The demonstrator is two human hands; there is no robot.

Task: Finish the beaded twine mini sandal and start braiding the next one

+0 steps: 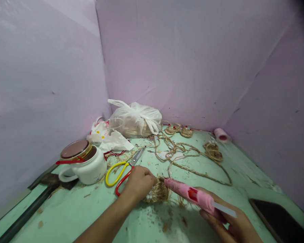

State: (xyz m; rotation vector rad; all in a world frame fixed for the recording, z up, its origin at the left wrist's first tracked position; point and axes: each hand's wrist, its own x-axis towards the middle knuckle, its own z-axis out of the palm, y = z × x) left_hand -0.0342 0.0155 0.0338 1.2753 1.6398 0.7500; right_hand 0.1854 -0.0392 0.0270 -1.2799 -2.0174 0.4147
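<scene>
My left hand [139, 182] is closed over a small woven jute piece [158, 193] on the green table, pressing it down. My right hand [230, 224] grips a pink glue gun [190, 194] with a white glue stick out its back; its nozzle touches the jute piece's top edge. A loose jute cord [192, 158] trails from the piece across the table.
Yellow-and-red scissors [123, 170] lie just left of my left hand. A white mug with a lid [84, 162], a tied white plastic bag [134, 118], finished jute pieces [178, 130], a pink roll [221, 135] and a dark phone [278, 219] surround the spot. Lilac walls enclose the table.
</scene>
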